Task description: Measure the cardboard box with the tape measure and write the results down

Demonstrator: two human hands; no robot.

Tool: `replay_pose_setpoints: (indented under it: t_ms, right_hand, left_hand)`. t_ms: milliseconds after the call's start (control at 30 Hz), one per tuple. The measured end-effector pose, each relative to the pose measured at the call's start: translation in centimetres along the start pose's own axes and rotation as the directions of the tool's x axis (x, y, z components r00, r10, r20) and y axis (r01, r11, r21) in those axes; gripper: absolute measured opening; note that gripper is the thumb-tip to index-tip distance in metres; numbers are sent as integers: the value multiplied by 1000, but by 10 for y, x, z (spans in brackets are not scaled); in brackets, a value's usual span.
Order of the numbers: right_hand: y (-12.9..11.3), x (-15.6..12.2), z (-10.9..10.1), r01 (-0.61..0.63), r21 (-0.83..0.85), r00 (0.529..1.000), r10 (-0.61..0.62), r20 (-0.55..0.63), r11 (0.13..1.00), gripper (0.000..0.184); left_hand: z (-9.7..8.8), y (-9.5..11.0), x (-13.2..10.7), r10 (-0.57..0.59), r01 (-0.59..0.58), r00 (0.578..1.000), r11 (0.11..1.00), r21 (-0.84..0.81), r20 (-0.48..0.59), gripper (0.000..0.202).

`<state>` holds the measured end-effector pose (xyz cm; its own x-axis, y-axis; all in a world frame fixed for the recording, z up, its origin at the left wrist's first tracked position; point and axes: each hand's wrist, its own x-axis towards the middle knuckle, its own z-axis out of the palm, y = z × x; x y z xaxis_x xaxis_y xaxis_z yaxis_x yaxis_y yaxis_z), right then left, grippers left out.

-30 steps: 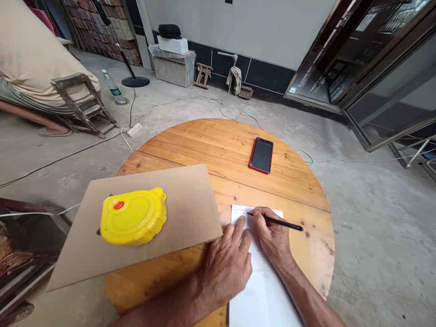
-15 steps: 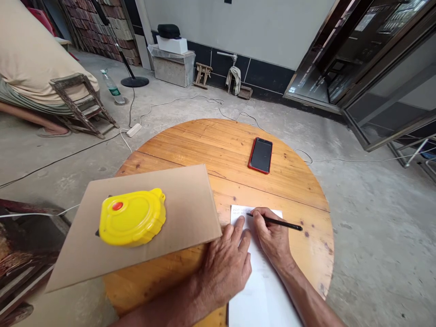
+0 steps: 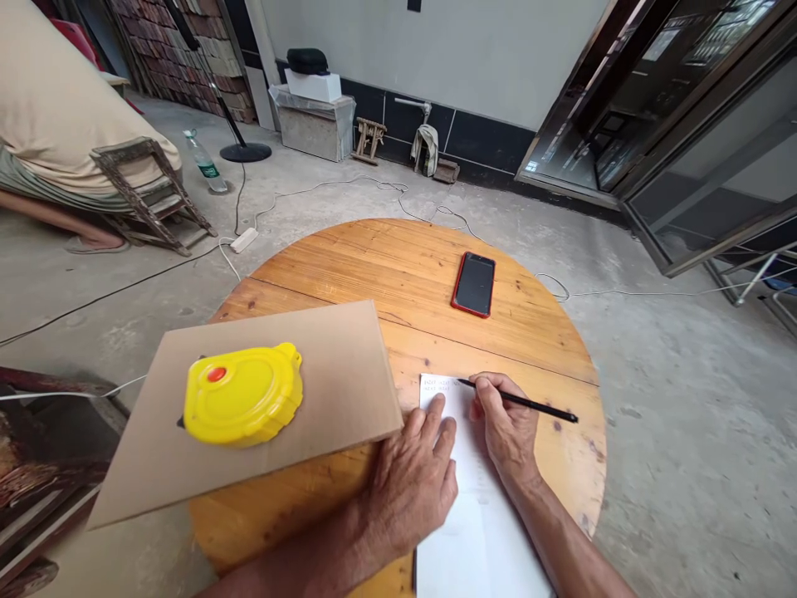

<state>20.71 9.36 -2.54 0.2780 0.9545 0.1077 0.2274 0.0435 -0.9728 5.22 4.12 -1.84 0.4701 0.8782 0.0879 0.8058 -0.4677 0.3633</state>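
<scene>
The white paper lies under and between the hands, apparently so one can steady it while the other writes. The cardboard bearing the yellow tape measure sits left of the left hand, perhaps to leave the sheet uncovered; the phone rests beyond both hands. The left hand lies palm down, fingers loosely spread on the paper, gripping nothing. The right hand pinches the black pen, tip beside small handwriting.
</scene>
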Motion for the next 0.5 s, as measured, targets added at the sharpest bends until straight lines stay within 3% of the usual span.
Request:
replay_pose_setpoints:
  t_ms: [100,267,400,500]
  right_hand:
    - [0,4,1,55,67,998,-52,-44,996,20]
    - [-14,11,-9,92,7,992,-91,-84,996,24]
    - [-33,7,-33,117,-150,993,-114,30,982,27]
    - [-35,-3,-52,317,-392,947,-266,181,863,25]
  left_hand:
    - [0,0,-1,2,-2,1000,1000,10,7,44]
    - [3,-1,-2,13,-12,1000,1000,12,-29,43]
    - [4,-2,-2,33,-31,998,999,24,-52,42]
    - [3,-1,-3,43,-41,998,999,35,-53,42]
